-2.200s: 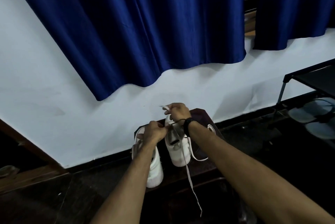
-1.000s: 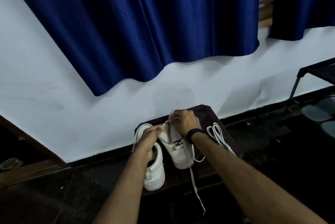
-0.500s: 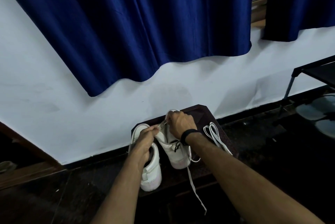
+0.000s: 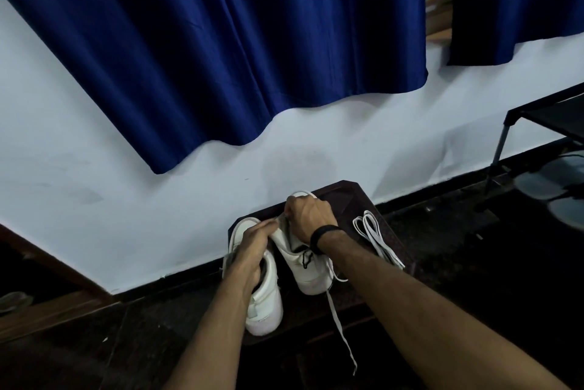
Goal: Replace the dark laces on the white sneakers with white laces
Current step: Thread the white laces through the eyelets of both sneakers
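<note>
On the dark stool (image 4: 354, 200), mid-threading: right hand (image 4: 308, 217) pinched white lace (image 4: 339, 323) at right sneaker (image 4: 311, 276); left hand (image 4: 256, 244) gripped tongue; next, probably pulling slack through.

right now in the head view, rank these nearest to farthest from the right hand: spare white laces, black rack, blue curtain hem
From the right hand:
1. spare white laces, just to its right on the stool
2. blue curtain hem, above it on the wall
3. black rack, far right

Colours in view
White sneakers (image 4: 311, 276), white laces (image 4: 374, 239), black wristband (image 4: 319, 236), deep blue curtain (image 4: 221, 42), pale wall (image 4: 94, 200).
</note>
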`<state>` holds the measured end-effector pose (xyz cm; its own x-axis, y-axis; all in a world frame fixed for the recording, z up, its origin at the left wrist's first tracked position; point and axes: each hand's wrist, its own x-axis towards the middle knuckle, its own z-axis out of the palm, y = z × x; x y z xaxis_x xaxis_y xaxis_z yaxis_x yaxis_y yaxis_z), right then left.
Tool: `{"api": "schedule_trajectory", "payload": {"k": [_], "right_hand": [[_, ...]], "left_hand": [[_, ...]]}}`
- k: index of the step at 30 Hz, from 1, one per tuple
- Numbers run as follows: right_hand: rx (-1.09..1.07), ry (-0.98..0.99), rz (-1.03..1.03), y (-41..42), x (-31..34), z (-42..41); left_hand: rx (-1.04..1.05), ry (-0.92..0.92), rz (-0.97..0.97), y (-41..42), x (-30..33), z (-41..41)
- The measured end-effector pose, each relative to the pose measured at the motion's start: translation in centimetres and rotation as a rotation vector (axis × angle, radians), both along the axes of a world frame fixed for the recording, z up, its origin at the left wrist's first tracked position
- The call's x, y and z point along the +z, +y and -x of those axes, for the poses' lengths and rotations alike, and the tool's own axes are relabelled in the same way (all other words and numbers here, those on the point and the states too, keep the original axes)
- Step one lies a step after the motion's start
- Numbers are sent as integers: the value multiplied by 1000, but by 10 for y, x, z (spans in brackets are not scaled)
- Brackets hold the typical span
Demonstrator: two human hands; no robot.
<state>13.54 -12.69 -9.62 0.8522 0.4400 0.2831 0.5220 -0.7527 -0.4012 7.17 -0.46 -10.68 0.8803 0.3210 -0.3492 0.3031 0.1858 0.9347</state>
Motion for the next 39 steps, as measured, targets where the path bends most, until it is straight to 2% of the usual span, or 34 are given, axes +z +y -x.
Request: {"api": "schedule_trajectory", "payload": {"k": [3, 6, 11, 16, 20, 24, 28, 33, 35, 39], "right_hand": [[0, 1, -9, 1, -2, 0], [-1, 0, -20, 0, -3, 1], [-12, 32, -36, -3, -3, 1], [-35, 71, -142, -6, -1, 3], [-19, 118, -140, -10, 3, 5], [3, 171, -104, -12, 12, 6], [-18, 182, -111, -13, 11, 6], [-33, 202, -137, -14, 11, 7], [-32, 212, -141, -16, 13, 7], [-4, 286, -138, -19, 21, 10]], "left_hand": [[69, 88, 10, 4, 7, -4], [138, 121, -260, -1, 21, -13], [293, 142, -402, -19, 28, -19], [354, 193, -932, 1, 49, -14], [547, 129, -954, 41, 79, 1], [310, 53, -990, 60, 73, 19], [44, -45, -1023, 33, 55, 8], [-439, -52, -1101, 3, 40, -13], [-414, -66, -1083, 1, 35, -16], [-204, -21, -1159, 8, 33, -16]]}}
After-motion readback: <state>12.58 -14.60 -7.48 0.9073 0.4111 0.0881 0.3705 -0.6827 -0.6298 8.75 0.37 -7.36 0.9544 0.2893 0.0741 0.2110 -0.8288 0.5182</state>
